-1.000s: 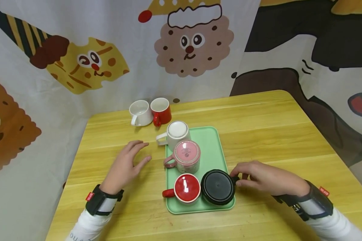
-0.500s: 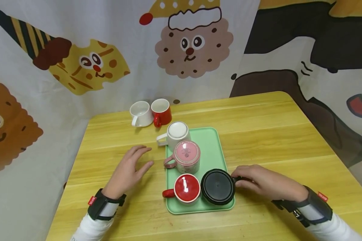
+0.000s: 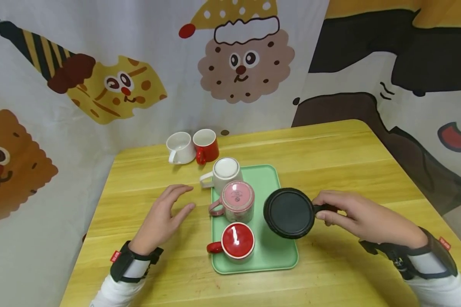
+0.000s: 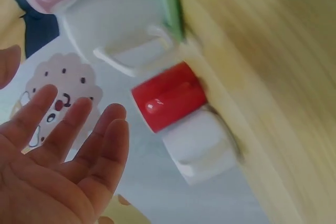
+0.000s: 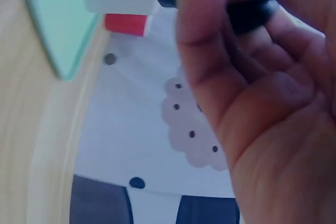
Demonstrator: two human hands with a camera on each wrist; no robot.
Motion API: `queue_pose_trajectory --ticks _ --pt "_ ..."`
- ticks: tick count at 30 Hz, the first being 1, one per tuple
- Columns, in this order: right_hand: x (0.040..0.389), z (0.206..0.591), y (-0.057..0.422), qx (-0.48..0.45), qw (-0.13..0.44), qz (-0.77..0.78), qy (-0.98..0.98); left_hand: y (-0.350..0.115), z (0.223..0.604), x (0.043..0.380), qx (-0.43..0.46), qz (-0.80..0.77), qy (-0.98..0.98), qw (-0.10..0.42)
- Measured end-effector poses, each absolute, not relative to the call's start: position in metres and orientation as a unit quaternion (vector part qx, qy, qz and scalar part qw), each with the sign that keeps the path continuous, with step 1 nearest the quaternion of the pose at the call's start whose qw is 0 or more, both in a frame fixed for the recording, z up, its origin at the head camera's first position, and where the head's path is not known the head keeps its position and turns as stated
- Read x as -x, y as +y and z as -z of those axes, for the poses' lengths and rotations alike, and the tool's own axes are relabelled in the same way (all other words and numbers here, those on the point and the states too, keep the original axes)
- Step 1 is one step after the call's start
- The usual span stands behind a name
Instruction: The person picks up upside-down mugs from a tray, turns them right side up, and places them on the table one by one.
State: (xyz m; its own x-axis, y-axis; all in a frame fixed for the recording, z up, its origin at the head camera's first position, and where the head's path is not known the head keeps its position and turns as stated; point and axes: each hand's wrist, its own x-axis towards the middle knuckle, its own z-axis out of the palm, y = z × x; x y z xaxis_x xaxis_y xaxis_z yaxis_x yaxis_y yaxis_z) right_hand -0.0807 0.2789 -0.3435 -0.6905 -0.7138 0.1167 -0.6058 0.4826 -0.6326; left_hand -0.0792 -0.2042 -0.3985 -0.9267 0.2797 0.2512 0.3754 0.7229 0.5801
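Observation:
My right hand (image 3: pixel 353 213) pinches the handle of a black mug (image 3: pixel 290 213), bottom up, over the right side of the green tray (image 3: pixel 270 260). In the right wrist view the fingers curl round the black handle (image 5: pixel 249 17). Left of the tray, my left hand (image 3: pixel 163 217) hovers with relaxed, spread fingers and holds nothing. Three upside-down mugs stand in a column along the tray's left side: a white mug (image 3: pixel 226 168) at the back, a pink mug (image 3: pixel 237 200) in the middle and a red mug (image 3: pixel 238 241) in front, handles pointing left.
Behind the tray, an upright white cup (image 3: pixel 182 149) and an upright red mug (image 3: pixel 207 147) stand side by side near the back edge of the wooden table (image 3: pixel 349 162). A printed cloth (image 3: pixel 246 115) hangs right behind the table.
The black mug has come up from the tray's front right corner and moved back and slightly right, held by its handle in my right hand. My left hand has hardly moved.

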Motion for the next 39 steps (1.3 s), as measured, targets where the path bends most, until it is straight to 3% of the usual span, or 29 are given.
queue_pose_trajectory --ticks 7,12,22,32,39 --pt "0.101 0.335 0.260 0.397 0.021 0.461 0.793 -0.186 0.383 0.085 0.201 0.391 -0.892 0.101" --pt "0.122 0.340 0.226 0.380 0.010 0.555 0.740 -0.163 0.372 0.098 0.210 0.468 -0.855 0.079" --pt "0.145 0.345 0.158 0.337 0.102 0.748 0.562 -0.116 0.349 0.122 0.247 0.584 -0.772 0.033" --pt "0.156 0.352 0.129 0.261 0.186 0.850 0.419 -0.091 0.342 0.129 0.201 0.704 -0.678 -0.058" --pt "0.162 0.353 0.114 0.214 0.196 0.854 0.432 -0.079 0.345 0.135 0.161 0.782 -0.600 -0.047"
